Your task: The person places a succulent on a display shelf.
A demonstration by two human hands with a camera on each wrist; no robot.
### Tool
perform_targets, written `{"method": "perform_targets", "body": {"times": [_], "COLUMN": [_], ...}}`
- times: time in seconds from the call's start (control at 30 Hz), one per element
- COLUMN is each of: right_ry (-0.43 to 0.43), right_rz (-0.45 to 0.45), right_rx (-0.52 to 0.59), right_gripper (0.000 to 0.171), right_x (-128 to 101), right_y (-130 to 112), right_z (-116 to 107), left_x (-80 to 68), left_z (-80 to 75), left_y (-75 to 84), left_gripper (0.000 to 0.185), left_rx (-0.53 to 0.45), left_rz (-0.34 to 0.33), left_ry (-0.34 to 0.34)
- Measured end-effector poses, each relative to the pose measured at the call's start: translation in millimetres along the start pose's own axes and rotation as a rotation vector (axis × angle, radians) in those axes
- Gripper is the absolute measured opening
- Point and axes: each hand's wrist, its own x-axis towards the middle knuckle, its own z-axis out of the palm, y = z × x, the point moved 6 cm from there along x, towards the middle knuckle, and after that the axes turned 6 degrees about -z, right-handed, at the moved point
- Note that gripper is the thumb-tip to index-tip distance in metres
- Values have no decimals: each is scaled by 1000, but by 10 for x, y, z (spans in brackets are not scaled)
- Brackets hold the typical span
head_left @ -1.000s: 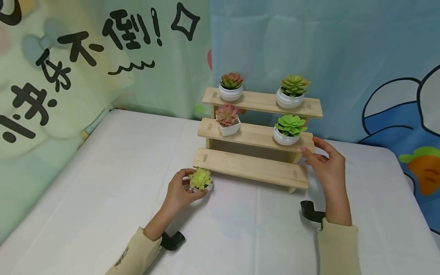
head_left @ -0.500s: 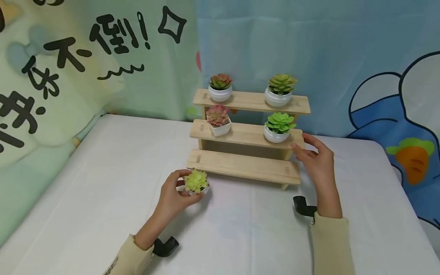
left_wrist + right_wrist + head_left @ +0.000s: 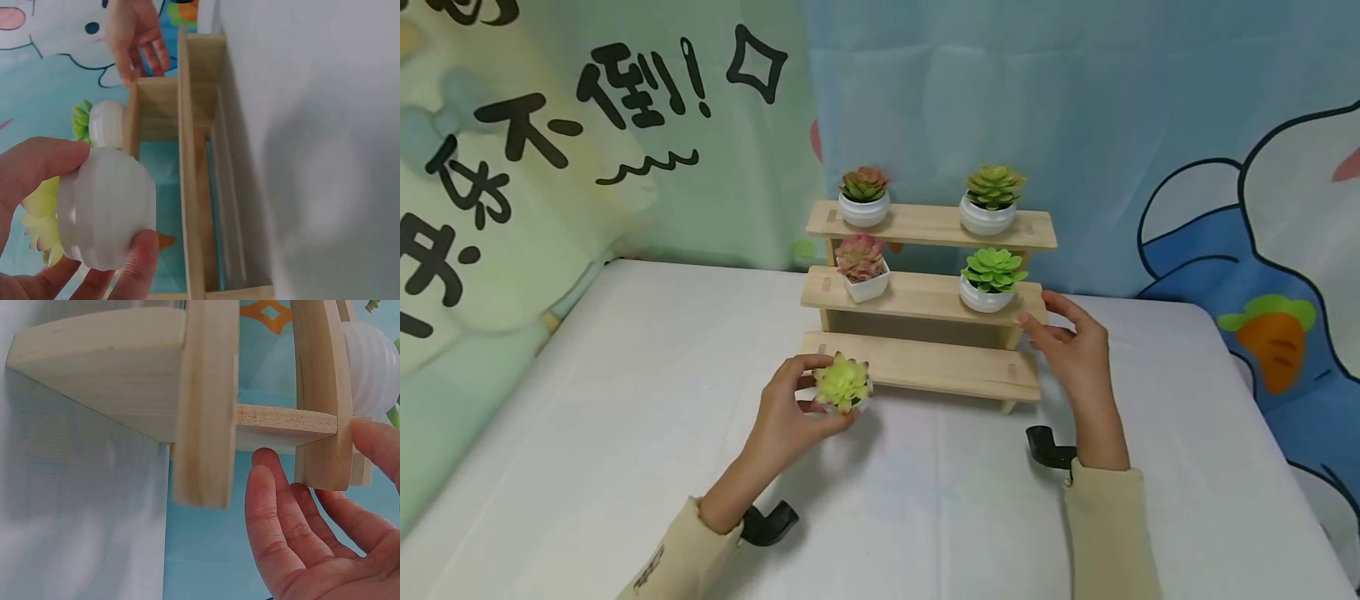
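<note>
My left hand grips a small yellow-green potted succulent by its white pot, thumb and fingers spread round the pot. In the head view it overlaps the front left edge of the lowest step of a three-step wooden plant stand; a shadow lies on the table below. My right hand pinches the right end of the middle step, thumb on top and fingers at its end and underside. Close to that thumb, a bright green succulent in a white pot stands on the middle step.
A pink succulent in an angular white pot stands at the middle step's left. The top step carries a reddish-green succulent and a green one. A white cloth covers the table; a printed curtain hangs behind.
My left hand has raised the succulent and brought it right, over the lowest step's front edge. The right hand keeps its hold on the stand. The head view has shifted slightly.
</note>
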Motion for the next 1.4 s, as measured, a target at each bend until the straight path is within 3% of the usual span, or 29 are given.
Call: {"method": "perform_targets", "body": {"times": [0.3,0.5,0.9,1.03,1.4], "right_ry": [-21,-18,-25,-32,-28], "right_rz": [-24,-16,-16,-36,-37], "right_rx": [16,14,26,28,33], "right_gripper": [62,62,62,62,62], "right_x": [3,5,-11,-5,-34], "right_y": [-42,-52,-51,-69,-61], "right_z": [86,75,96,101,100], "left_x": [130,257,518,561,600], "left_z": [50,181,445,500,557], "left_y": [83,109,103,124,151], "left_gripper": [60,61,59,58,58], "left_rx": [-19,-44,10,66,106], "left_rz": [8,-17,29,67,56], "left_ry": [-24,-50,-78,-73,-99]}}
